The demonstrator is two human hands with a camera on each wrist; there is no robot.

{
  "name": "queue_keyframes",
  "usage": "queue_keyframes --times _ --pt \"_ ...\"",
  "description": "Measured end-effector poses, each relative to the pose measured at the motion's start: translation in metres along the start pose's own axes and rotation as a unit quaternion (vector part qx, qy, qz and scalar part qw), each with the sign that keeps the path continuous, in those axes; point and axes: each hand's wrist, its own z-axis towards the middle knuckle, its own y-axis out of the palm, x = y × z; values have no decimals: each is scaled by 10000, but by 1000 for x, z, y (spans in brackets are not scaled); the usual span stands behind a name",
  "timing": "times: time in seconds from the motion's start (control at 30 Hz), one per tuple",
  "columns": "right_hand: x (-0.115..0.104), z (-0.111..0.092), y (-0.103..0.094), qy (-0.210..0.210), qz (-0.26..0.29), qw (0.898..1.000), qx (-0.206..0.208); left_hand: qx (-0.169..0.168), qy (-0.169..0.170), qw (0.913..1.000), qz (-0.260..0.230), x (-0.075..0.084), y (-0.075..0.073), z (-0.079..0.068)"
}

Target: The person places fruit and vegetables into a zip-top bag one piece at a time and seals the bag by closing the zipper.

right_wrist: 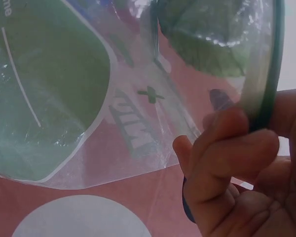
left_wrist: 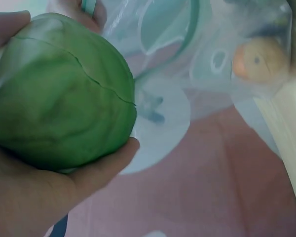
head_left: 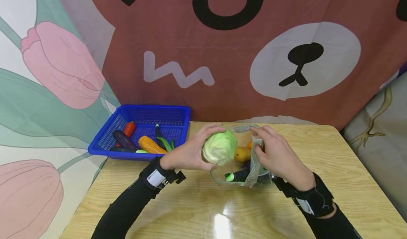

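Observation:
A pale green cabbage (head_left: 220, 147) is gripped in my left hand (head_left: 194, 150), thumb below and fingers over the top. It hangs at the mouth of a clear plastic bag (head_left: 254, 166) with green print. My right hand (head_left: 279, 154) pinches the bag's edge, and the right wrist view shows the fingers (right_wrist: 232, 153) curled at its green rim (right_wrist: 269, 64). Inside or behind the clear plastic are a yellow potato-like vegetable (head_left: 242, 154), a dark eggplant (head_left: 240, 175) with a green end, and something orange (head_left: 249, 144). In the left wrist view the cabbage (left_wrist: 64, 94) covers most of the fingers.
A blue plastic basket (head_left: 152, 108) stands at the back left of the wooden table (head_left: 178, 207). It holds a red-orange vegetable (head_left: 129, 129), a purple eggplant (head_left: 124, 140), a yellow-orange gourd (head_left: 151, 145) and green peppers (head_left: 165, 143). A printed cloth (head_left: 222, 73) hangs behind the table.

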Motion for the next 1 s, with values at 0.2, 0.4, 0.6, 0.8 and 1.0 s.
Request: queue_keyframes --times 0.2,0.4,0.6,0.8,1.0 --pt "-1 -2 -2 -94 -27 9999 47 -225 491 9984 185 12 12 13" --pt "-1 -3 -5 -228 -8 9996 180 -478 651 9937 779 19 24 26" --pt "-2 -6 -9 -248 130 9994 193 -550 611 9631 2564 20 39 35" --pt "-5 -7 -10 -228 135 9993 266 -679 874 9016 4181 23 54 44" --pt "-7 -6 -12 -266 193 9985 433 -1387 1024 8827 4372 25 69 55"
